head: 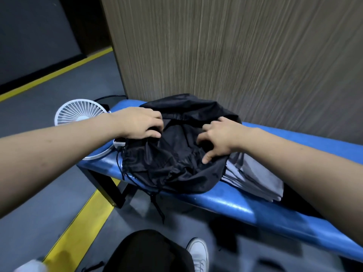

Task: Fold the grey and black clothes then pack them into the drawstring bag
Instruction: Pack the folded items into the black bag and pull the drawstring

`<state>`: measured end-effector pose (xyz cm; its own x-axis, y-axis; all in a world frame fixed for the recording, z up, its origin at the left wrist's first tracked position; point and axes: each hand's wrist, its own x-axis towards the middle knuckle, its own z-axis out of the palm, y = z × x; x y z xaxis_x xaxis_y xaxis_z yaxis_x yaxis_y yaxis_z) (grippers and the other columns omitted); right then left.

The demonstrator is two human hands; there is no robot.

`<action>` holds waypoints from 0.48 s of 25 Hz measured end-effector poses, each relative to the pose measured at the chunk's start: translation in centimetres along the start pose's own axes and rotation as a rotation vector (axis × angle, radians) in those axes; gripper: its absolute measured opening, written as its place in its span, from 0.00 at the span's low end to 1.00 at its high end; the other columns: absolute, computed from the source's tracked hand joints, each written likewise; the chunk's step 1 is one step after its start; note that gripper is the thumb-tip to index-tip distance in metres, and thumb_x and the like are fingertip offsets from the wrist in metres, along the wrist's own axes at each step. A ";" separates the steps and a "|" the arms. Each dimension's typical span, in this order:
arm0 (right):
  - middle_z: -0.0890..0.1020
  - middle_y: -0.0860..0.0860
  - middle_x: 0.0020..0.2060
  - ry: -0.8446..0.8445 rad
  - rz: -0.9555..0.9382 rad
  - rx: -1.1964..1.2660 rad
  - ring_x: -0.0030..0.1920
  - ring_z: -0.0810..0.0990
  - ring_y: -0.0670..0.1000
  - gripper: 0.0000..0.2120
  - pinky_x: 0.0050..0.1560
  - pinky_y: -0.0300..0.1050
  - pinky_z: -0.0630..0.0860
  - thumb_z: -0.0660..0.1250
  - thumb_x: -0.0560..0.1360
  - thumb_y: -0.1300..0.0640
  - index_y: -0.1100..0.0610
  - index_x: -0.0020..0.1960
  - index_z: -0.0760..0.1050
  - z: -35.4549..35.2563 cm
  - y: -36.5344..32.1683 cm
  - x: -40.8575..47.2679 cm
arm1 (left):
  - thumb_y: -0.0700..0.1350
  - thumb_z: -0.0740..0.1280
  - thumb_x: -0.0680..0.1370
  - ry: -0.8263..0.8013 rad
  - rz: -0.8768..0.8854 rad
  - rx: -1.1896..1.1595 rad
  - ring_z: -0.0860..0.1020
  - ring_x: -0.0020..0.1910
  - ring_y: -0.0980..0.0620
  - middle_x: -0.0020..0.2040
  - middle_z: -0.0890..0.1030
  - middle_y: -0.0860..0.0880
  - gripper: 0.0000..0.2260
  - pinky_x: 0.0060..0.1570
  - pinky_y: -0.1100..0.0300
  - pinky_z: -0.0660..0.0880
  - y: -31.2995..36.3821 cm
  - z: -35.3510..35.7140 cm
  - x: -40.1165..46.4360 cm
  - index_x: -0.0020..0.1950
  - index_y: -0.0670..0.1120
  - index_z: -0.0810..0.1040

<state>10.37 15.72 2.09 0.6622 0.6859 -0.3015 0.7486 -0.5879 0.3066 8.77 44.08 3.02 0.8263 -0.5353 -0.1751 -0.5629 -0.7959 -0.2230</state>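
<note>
Both hands work at the mouth of the black drawstring bag (172,154) on the blue counter (231,205). The left hand (137,122) grips its rim; the right hand (218,138) presses with spread fingers. Folded grey clothes (255,175) wait beside it, unpacked; whether black clothes are inside, I cannot tell.

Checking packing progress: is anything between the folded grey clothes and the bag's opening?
Only the right hand, resting on the drawstring bag rim nearest the grey clothes. The left hand holds the far rim; the mouth gapes open.
</note>
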 end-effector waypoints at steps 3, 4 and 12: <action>0.73 0.49 0.62 -0.087 -0.003 -0.037 0.64 0.73 0.55 0.35 0.62 0.51 0.66 0.62 0.69 0.25 0.42 0.69 0.69 0.8 0.2 -0.7 | 0.74 0.40 0.71 -0.040 -0.200 -0.008 0.76 0.56 0.47 0.57 0.76 0.52 0.39 0.58 0.49 0.71 0.6 0.9 0.5 0.55 0.53 0.82; 0.73 0.49 0.63 -0.055 -0.021 -0.029 0.65 0.72 0.54 0.33 0.62 0.51 0.66 0.61 0.71 0.27 0.43 0.69 0.70 0.9 0.2 -0.5 | 0.75 0.41 0.70 -0.056 -0.264 0.004 0.76 0.56 0.46 0.55 0.76 0.51 0.39 0.58 0.48 0.70 1.1 1.0 0.7 0.53 0.52 0.81; 0.68 0.46 0.74 0.077 -0.249 -0.251 0.78 0.57 0.51 0.28 0.74 0.56 0.53 0.63 0.76 0.40 0.46 0.74 0.65 1.2 -0.1 0.9 | 0.67 0.71 0.68 -0.183 -0.129 0.389 0.58 0.74 0.41 0.76 0.55 0.46 0.45 0.67 0.30 0.58 1.8 0.8 2.4 0.79 0.62 0.50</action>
<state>10.94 15.83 0.73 0.4487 0.8307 -0.3295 0.8491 -0.2812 0.4472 9.73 41.62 1.44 0.8929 -0.3518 -0.2811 -0.4499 -0.6688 -0.5918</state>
